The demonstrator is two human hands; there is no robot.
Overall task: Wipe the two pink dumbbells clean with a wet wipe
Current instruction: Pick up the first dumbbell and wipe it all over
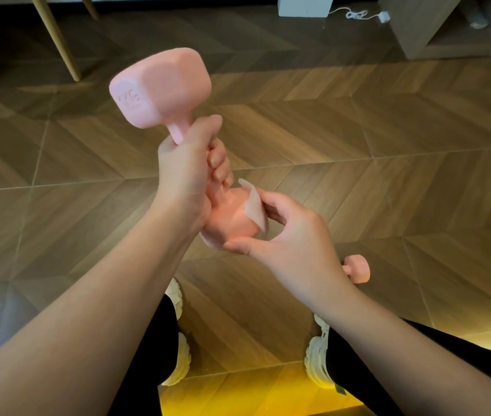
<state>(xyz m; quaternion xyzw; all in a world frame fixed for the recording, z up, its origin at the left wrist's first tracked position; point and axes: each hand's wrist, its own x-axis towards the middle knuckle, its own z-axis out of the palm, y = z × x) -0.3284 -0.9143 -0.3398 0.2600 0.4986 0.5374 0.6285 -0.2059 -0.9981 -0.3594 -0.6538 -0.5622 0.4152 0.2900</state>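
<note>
The left hand (187,172) is fisted round the tilted dumbbell (163,85) at its handle. Just below it, the right hand (292,235), fingers curled, pinches the wipe (254,208) against the lower head.

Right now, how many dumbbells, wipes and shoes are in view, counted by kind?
Pink dumbbells: 2 (held dumbbell, floor dumbbell)
Wet wipe: 1
White shoes: 2 (left shoe, right shoe)
Total: 5

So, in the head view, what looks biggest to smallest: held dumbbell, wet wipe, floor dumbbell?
Largest: held dumbbell. Then wet wipe and floor dumbbell look alike; the floor one is farther and partly hidden, so unranked.
</note>
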